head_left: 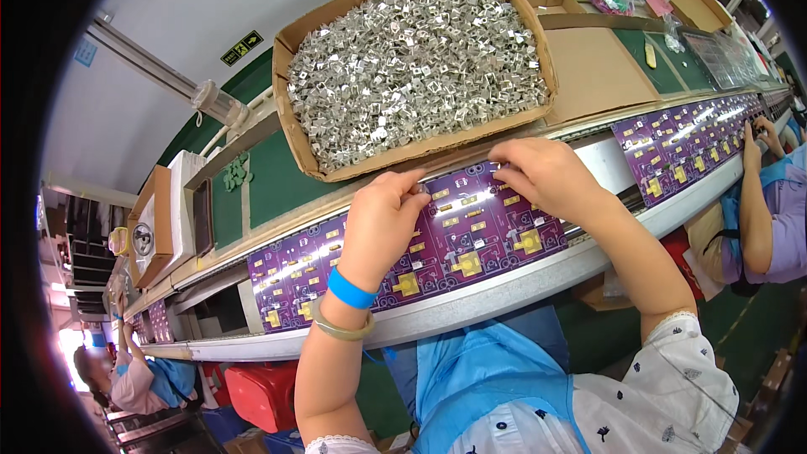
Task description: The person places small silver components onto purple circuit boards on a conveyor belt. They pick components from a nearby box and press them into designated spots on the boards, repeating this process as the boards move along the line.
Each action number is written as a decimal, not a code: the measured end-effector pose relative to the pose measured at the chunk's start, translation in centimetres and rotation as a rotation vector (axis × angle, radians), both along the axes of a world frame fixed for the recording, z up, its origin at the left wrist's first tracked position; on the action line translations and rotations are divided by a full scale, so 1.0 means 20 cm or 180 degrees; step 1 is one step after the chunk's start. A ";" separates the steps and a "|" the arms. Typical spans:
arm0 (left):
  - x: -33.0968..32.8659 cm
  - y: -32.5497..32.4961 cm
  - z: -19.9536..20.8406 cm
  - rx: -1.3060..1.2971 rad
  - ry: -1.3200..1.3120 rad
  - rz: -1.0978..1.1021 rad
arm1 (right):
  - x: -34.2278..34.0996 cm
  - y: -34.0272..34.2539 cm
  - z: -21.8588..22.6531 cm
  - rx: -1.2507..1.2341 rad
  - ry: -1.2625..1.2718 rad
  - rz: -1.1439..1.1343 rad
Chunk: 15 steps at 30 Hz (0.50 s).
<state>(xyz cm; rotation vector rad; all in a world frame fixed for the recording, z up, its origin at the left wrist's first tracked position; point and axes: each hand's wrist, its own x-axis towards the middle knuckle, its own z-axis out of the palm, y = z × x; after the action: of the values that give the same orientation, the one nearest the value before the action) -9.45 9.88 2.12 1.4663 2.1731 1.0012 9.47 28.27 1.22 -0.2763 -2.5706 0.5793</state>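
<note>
A purple circuit board with yellow patches and several small parts lies on the conveyor rail in front of me. Over its upper part, my left hand pinches a small silvery metal piece between thumb and forefinger. My right hand is closed in a pinch at the board's far edge, with a tiny pale metal piece at its fingertips. Just beyond both hands stands a cardboard box heaped with small metal clips. My left wrist carries a blue band and a bangle.
More purple boards run along the line to the right, where a co-worker's hands work. Green pieces lie on the mat at left. A flat cardboard sheet and a yellow-handled tool are at right. A red stool stands below.
</note>
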 end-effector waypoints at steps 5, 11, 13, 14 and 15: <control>0.03 -0.04 -0.03 -0.0014 0.0435 -0.0069 | 0.00 0.03 -0.02 0.0700 -0.0431 0.0540; 0.05 -0.07 -0.03 -0.0052 0.0510 0.0005 | -0.01 -0.02 0.00 0.0861 -0.0814 0.0550; 0.05 -0.07 -0.04 -0.0037 0.0552 0.0013 | -0.01 -0.02 -0.01 0.0856 -0.0822 0.0521; 0.04 -0.07 -0.06 -0.0022 0.0593 0.0010 | -0.01 -0.01 -0.02 0.0855 -0.0755 0.0520; 0.04 -0.07 -0.06 0.0006 0.0634 -0.0005 | -0.01 -0.01 -0.03 0.0864 -0.0691 0.0504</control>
<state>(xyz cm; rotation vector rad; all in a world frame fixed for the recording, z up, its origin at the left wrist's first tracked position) -8.57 8.51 0.88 1.6306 2.3062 0.8902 9.32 28.13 0.68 -0.0442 -2.8596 0.2596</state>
